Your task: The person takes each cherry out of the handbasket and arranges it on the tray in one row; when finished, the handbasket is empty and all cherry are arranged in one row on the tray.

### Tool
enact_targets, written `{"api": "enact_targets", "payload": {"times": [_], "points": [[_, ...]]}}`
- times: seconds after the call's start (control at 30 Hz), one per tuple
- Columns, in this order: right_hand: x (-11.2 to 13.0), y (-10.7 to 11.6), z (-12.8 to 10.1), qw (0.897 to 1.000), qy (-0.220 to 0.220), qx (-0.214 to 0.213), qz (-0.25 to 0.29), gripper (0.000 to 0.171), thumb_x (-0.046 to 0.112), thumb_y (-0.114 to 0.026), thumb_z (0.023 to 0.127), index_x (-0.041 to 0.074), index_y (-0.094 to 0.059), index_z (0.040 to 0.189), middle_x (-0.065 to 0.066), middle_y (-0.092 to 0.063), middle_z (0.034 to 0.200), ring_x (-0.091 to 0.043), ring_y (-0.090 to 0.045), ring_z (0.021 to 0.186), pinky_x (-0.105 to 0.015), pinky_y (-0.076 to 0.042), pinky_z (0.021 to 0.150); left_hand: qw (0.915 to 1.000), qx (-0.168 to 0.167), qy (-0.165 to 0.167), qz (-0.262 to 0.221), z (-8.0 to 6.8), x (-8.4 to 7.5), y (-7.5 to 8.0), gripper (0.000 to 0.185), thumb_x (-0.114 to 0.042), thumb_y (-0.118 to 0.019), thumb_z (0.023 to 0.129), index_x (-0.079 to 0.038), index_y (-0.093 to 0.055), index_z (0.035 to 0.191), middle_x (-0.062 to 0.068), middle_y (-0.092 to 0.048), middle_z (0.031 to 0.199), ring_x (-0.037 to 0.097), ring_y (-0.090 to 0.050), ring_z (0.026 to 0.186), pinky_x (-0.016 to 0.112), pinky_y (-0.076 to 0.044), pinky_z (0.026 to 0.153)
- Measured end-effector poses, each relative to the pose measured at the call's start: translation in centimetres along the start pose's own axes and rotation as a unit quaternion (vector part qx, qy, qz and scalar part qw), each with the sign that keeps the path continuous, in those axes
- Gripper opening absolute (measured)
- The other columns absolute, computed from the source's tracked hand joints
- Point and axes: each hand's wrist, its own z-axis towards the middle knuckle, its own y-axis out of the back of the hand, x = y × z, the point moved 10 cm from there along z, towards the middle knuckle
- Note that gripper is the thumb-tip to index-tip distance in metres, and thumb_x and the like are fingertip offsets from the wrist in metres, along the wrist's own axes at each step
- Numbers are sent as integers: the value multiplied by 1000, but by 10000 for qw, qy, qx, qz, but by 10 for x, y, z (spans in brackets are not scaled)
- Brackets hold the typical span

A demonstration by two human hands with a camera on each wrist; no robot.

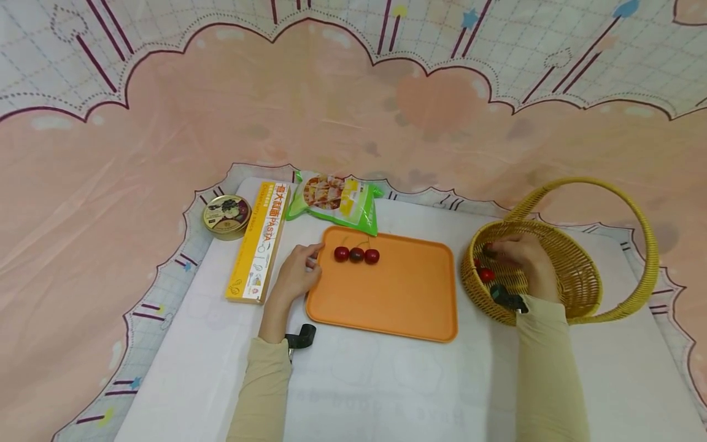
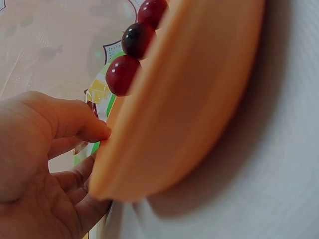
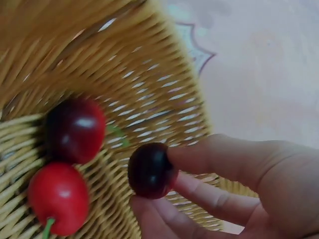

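Observation:
An orange tray [image 1: 386,294] lies in the middle of the white mat, and three dark red cherries [image 1: 356,254] stand in a row near its far left corner. My left hand [image 1: 301,267] rests against the tray's left rim [image 2: 149,149], its loosely curled fingers [image 2: 92,132] touching the edge just short of the nearest cherry [image 2: 121,74]. My right hand [image 1: 510,253] is inside the yellow wicker basket [image 1: 580,276]. There its fingers [image 3: 224,159] and thumb pinch a dark cherry [image 3: 151,170]. Two more cherries lie on the basket wall, a dark red one [image 3: 75,129] and a bright red one [image 3: 59,198].
Left of the tray lies a long yellow pasta box [image 1: 258,245], with a round tin [image 1: 226,215] beyond it. A green snack bag [image 1: 337,199] lies behind the tray. The basket's tall hoop handle [image 1: 635,215] arches over my right hand. A pink patterned cloth [image 1: 110,215] surrounds the mat.

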Motion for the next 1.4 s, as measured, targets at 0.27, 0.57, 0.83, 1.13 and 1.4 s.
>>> {"api": "enact_targets", "payload": {"times": [0.27, 0.57, 0.83, 1.13, 1.4], "points": [[37, -11, -9, 9920, 535, 228, 1120, 9, 9, -63, 94, 7, -69, 102, 12, -69, 81, -2, -67, 77, -20, -54, 73, 10000, 18, 52, 8, 1, 2, 1, 52, -5, -59, 88, -4, -54, 140, 15, -54, 114, 25, -57, 93, 38, -47, 83], [77, -68, -6, 9947, 907, 457, 183, 46, 11, -62, 95, -16, -52, 131, 4, -68, 92, -1, -65, 81, -19, -54, 77, 10000, 19, 92, -4, 1, 3, 1, 52, -5, -59, 88, -4, -54, 140, 14, -55, 114, 25, -57, 93, 39, -47, 85], [79, -134, 6, 9946, 847, 446, -390, 34, 10, -67, 92, -10, -64, 119, -19, -70, 109, -21, -67, 88, -36, -54, 88, 9999, 39, 158, 34, 1, 3, 1, 52, -6, -59, 88, -5, -54, 140, 14, -54, 115, 25, -56, 94, 39, -47, 84], [72, -182, 12, 9918, 905, 535, -731, 26, 8, -74, 85, -7, -71, 106, -13, -71, 97, -19, -59, 83, -26, -46, 75, 10000, 10, 82, -15, 0, -1, 1, 51, -5, -59, 88, -4, -55, 139, 15, -55, 115, 26, -59, 94, 40, -49, 86], [73, -192, 14, 9894, 1075, 422, -886, 27, 7, -78, 80, -7, -71, 102, -10, -71, 87, -15, -58, 75, -24, -46, 68, 9999, 33, 131, 19, 1, 2, 0, 51, -6, -59, 89, -5, -54, 140, 14, -54, 115, 26, -58, 95, 40, -49, 86]]}}
